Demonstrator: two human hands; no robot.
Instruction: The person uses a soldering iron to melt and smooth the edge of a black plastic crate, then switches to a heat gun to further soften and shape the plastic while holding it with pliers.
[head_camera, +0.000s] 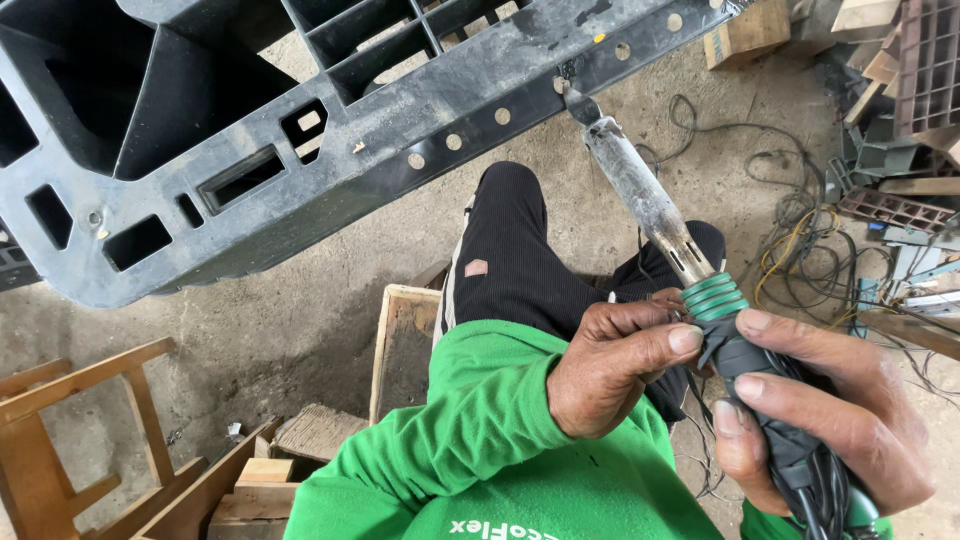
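Pallet (300, 130) lies tilted, edge up, well ahead of the fingers. Left hand (610, 365) curls onto the iron (650, 205) beside its green collar, steadying. Right hand (830, 420) wraps the taped handle. Tip touches the pallet rim, likely for leverage and aim.

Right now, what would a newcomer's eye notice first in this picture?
First, the long soldering-iron-like tool at centre right, its tip against the big black plastic pallet across the top. The right hand grips its taped handle and the left hand steadies it near the green collar. Tangled wires lie at right.
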